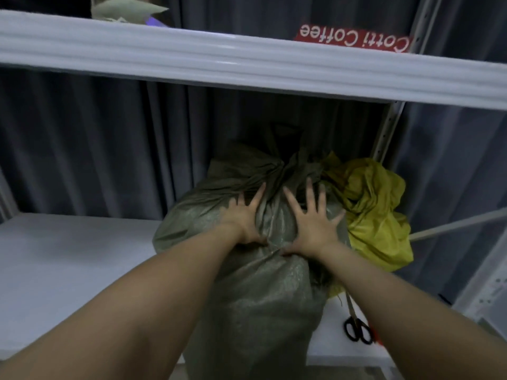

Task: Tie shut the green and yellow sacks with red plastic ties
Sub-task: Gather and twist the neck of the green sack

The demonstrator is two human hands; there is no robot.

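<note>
Backdrop of dark grey curtain (82, 138) behind a white metal rack (247, 61). On its lower shelf (68, 264), green sack (260, 297) lying front to back, gathered neck toward the curtain, near end cut off below. Touching its right side, yellow sack (375, 215), partly hidden. Flat on the green sack, left hand (241, 220) and right hand (312, 223), fingers splayed wide, pressing. Partly behind the right forearm, scissors (356, 327).

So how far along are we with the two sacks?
Done: the green woven sack has its neck bunched at the far end, though no red tie shows there. In hand: left hand and right hand press flat on it, fingers spread. Still to do: the crumpled yellow sack beside it looks loose and untied.
</note>
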